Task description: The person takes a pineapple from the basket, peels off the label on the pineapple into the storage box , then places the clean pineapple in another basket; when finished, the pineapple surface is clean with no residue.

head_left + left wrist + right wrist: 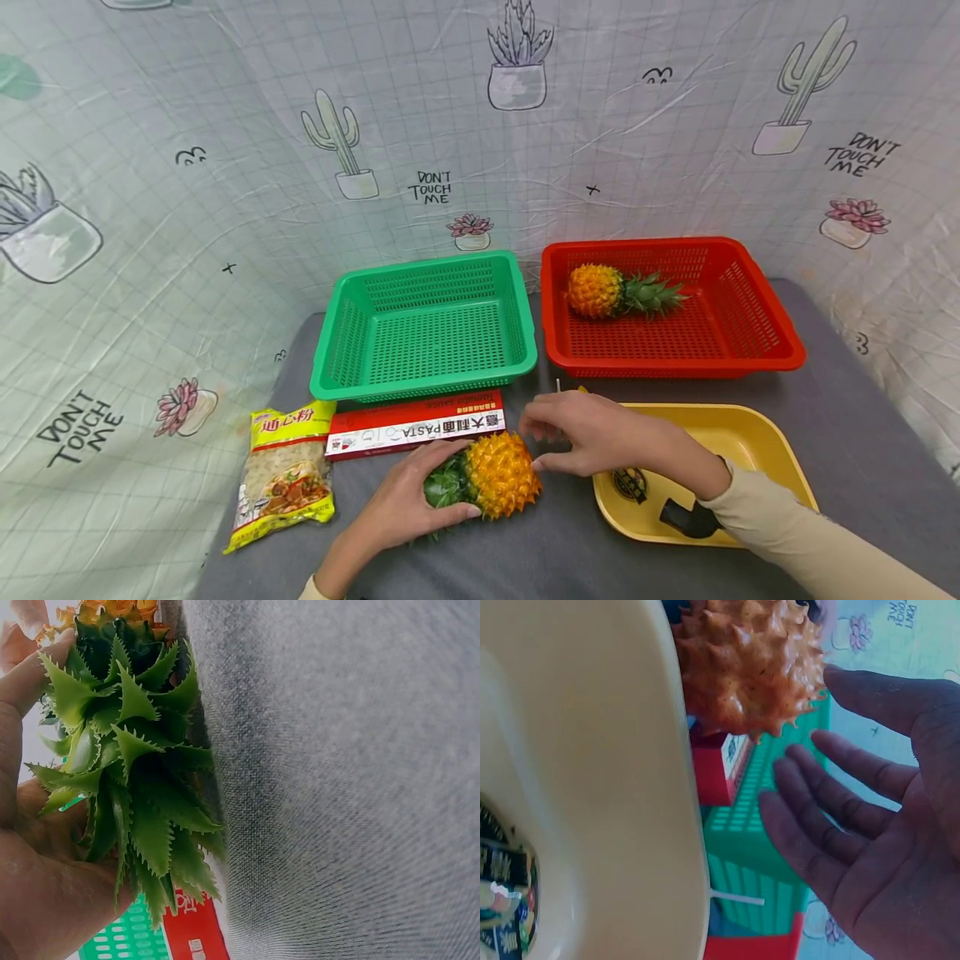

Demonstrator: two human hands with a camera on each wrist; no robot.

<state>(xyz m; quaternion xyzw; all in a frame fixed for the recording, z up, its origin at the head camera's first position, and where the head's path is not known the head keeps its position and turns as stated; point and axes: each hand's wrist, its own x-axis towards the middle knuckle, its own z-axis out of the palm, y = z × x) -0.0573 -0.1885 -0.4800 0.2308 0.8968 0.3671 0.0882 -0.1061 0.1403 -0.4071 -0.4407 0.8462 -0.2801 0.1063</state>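
On the grey cloth lies a pineapple (502,475) with orange, spiky skin, its green leaves (135,772) pointing left. My left hand (408,504) grips it around the leafy end, thumb on the near side and fingers on the far side. Just past the orange end is my right hand (596,433), with nothing in it. In the right wrist view its fingers (832,799) are spread loosely and the thumb tip is close to the skin; whether it touches cannot be told.
Behind stand a green basket (322,379) and a red basket (675,367) holding another pineapple (596,292). A pasta box (420,425) lies before the green one, a yellow pasta bag (288,471) at left. A yellow tray (772,450) is under my right forearm.
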